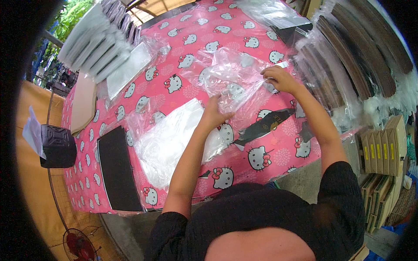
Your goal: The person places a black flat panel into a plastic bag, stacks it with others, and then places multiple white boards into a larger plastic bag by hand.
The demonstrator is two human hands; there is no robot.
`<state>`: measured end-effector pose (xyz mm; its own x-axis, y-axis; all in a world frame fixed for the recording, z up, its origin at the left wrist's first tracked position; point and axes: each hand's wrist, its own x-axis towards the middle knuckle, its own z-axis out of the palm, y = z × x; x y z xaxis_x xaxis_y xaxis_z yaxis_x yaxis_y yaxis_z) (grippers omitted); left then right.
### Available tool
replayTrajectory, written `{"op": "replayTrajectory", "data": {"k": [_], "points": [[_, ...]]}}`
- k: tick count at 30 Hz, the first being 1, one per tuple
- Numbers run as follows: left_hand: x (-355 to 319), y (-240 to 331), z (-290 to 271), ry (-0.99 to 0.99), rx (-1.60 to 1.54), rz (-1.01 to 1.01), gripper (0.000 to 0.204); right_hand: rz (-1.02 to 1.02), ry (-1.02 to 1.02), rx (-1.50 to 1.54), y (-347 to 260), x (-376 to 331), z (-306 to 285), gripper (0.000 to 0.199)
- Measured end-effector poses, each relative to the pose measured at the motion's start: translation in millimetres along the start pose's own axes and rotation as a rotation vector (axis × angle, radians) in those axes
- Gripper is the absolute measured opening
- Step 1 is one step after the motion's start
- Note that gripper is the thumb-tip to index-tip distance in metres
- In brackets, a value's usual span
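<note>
Head view, clear plastic bag [226,74] — long axis left-right, held flat by both hands

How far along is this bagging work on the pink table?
Done, it seems: a row of filled packets lies at the table's far left. In hand: both hands, left hand and right hand, hold one clear plastic bag. Left: a pile of clear bags and stacks of dark flat pieces.

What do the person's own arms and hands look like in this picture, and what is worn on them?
Both arms are bare from above the elbow down. A black short-sleeved top covers the shoulders and upper arms. The left hand and right hand are bare: no gloves, watch or rings can be seen.
</note>
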<state>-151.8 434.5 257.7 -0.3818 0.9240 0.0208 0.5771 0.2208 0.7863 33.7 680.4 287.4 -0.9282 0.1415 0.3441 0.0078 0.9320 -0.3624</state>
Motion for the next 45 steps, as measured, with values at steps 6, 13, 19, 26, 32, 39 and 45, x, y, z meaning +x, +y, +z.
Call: {"op": "replayTrajectory", "data": {"k": [6,13,19,26,32,39,45], "points": [[31,20,-31,-0.154,-0.113,-0.366,0.094,0.115,0.096,0.011,27,-18,11,0.02],[114,1,-9,0.463,0.232,-0.633,0.103,0.723,0.101,-0.207,39,-1,44,0.054],[142,-89,-36,0.693,-0.371,-0.438,0.078,0.919,0.059,0.062,-1,-12,60,0.059],[66,-62,-126,0.571,-0.194,-0.17,0.059,1.057,0.196,0.174,-61,-44,66,0.071],[-161,-61,-149,0.447,0.616,-0.324,0.077,0.546,0.374,-0.099,-155,12,40,0.058],[-234,-43,-104,0.782,0.211,-0.422,0.089,0.256,-0.191,0.098,-303,64,141,0.058],[-243,7,-92,0.449,0.59,-0.359,0.091,0.594,-0.3,1.022,-301,60,158,0.031]]}}
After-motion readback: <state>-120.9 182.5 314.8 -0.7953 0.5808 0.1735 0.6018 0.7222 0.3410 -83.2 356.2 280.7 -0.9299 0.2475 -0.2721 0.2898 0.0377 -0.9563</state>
